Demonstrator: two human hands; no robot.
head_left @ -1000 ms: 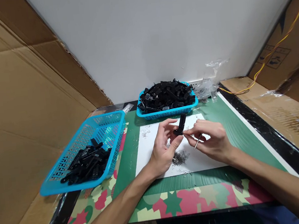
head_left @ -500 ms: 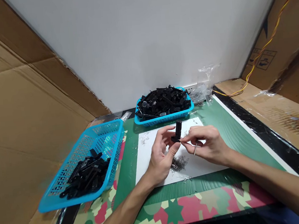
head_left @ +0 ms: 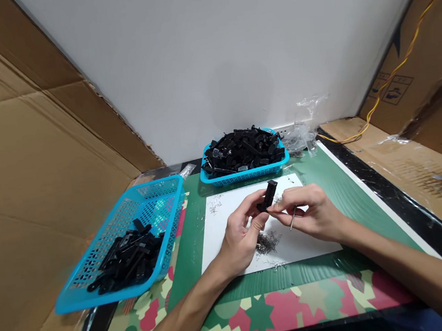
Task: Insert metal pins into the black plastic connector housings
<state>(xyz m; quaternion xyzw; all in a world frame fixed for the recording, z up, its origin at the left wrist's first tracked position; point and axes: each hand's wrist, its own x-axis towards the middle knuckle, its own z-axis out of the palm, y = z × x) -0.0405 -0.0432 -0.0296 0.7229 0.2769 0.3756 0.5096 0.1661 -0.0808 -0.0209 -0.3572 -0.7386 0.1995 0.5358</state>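
My left hand (head_left: 240, 232) pinches a small black plastic part (head_left: 268, 195) by its lower end, holding it tilted above a white sheet of paper (head_left: 227, 223). My right hand (head_left: 313, 213) is closed around a thin metal tool (head_left: 293, 218), its fingertips meeting the part's lower end. A small heap of dark shavings (head_left: 266, 241) lies on the paper just below both hands.
A blue basket (head_left: 168, 192) at the left holds several black parts (head_left: 125, 254). A second blue basket (head_left: 245, 173) behind the paper is heaped with black parts. Crumpled clear plastic (head_left: 300, 131) lies at the back right. Cardboard walls stand left and right; a green mat (head_left: 325, 175) covers the table.
The black part has tipped from nearly upright to leaning right. Both hands stay together over the paper; the view has shifted slightly.
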